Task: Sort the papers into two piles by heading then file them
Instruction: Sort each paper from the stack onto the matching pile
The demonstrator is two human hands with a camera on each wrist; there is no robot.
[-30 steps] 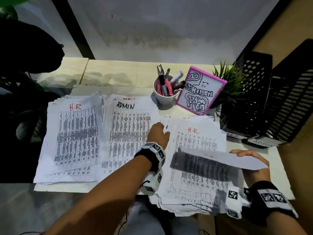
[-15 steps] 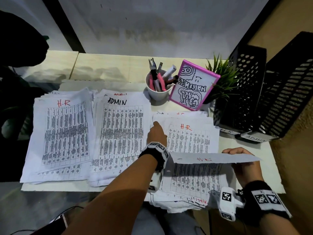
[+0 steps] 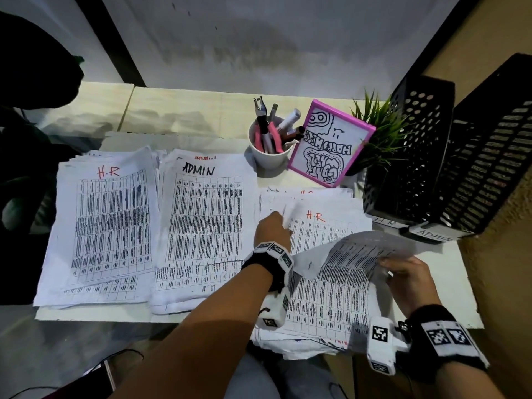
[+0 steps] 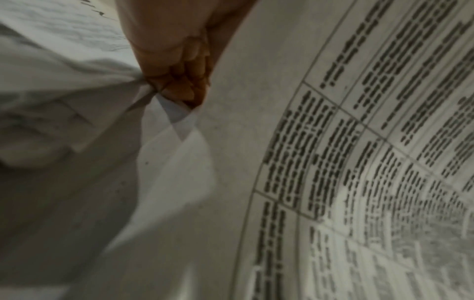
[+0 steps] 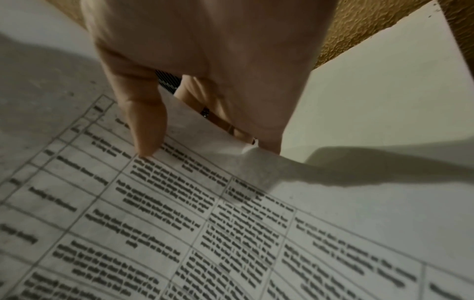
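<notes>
On the pale tabletop [image 3: 184,116], a white paper pile headed "H.R" [image 3: 106,226] lies beside an "ADMIN" pile [image 3: 201,223]; the left hand [image 3: 272,228] pinches a corner of the unsorted stack [image 3: 325,306], the right hand [image 3: 408,280] grips a lifted printed sheet [image 3: 362,251].

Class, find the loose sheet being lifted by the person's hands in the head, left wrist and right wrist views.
Head: the lifted sheet curls above the unsorted stack, lower right, held by both hands.
Left wrist: the sheet fills the right side; the left hand pinches its corner.
Right wrist: the sheet spreads across the bottom, under the right hand's thumb.
Shared landmark: its printed table grid.
</notes>
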